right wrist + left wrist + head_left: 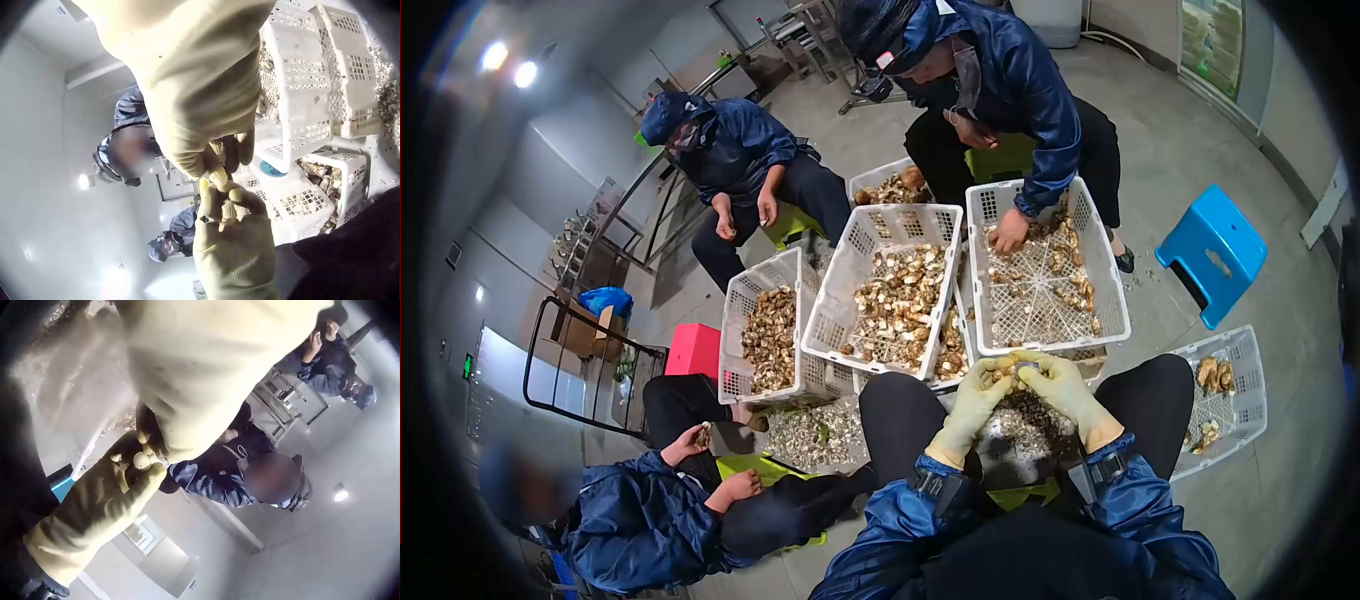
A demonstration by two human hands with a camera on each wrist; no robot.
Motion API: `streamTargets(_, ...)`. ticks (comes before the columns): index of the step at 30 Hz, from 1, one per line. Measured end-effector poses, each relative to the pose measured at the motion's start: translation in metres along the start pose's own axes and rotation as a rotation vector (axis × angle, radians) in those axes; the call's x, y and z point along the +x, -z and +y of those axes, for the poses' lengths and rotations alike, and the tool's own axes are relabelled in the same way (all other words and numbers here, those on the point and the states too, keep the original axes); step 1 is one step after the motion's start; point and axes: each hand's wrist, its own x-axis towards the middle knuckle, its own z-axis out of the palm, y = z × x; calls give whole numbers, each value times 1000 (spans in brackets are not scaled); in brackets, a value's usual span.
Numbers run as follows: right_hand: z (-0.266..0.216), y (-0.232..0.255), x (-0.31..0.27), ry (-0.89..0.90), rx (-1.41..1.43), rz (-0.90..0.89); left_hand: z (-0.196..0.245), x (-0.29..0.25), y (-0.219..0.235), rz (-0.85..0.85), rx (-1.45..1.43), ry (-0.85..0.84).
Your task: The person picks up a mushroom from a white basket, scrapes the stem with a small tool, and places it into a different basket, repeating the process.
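Note:
Both hands wear pale yellow rubber gloves and meet above the lap, fingertips close together. My left hand [968,408] curls its fingers round a small brown-and-cream mushroom [230,211]. Opposite it, my right hand [1068,392] pinches a pale mushroom piece [217,150] between thumb and fingers. The gloves partly hide both pieces. Below the hands, dark and white trimmings [1025,425] lie in a heap between the knees. Just ahead stands a white perforated crate [1048,345] with scattered mushrooms in it.
More white crates of mushrooms, such as the middle one [825,340], stand ahead and left. At right are another crate [1250,430] and a blue stool [1215,250]. Three people in blue jackets sit around. Trimmings [815,435] cover the floor at left; a red stool [693,352] stands beyond.

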Motion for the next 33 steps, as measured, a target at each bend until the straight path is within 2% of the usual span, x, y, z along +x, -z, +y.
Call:
streamTargets(3, 17, 15, 8, -9, -122, -19, -4, 3, 11, 21, -153, 126)
streamTargets(4, 11, 12, 6, -11, -43, -5, 0, 2, 8, 24, -185, 126)
streamTargets(7, -12, -3, -4, 49, 31, 14, 9, 1, -2, 72, -104, 110)
streamTargets(8, -18, -4, -7, 49, -30, 1, 10, 1, -3, 75, -16, 88)
streamTargets(11, -4, -1, -3, 45, -135, 13, 7, 3, 2, 42, -22, 95)
streamTargets(12, -1, 4, -1, 38, -175, 1, 7, 2, 3, 87, -14, 139)
streamTargets(15, -12, 4, -4, 22, -130, -28, 7, 1, 7, 118, -89, 158)
streamTargets(16, -8, 0, -3, -8, -46, -33, 8, 2, 7, 124, -37, 131)
streamTargets(20, -11, -7, -9, 24, -113, -47, 6, 1, 4, 184, 146, 75)
streamTargets(23, -13, -5, -7, 2, -112, -36, 6, 2, 6, 220, 81, 153)
streamTargets(24, -12, 0, -5, -66, -157, -37, 5, 2, 6, 222, 40, 163)
streamTargets(27, -6, 1, -3, -45, -156, -28, 6, 4, 6, 231, -83, 188)
streamTargets(28, -2, -3, -1, -29, -21, -29, 9, 4, 3, 263, -74, 188)
streamTargets(31, -1, -6, -3, 23, -113, -7, 6, 4, 3, 301, -118, 196)
streamTargets(33, 1, -6, -3, 37, -143, -16, 4, 6, 7, 267, -87, 176)
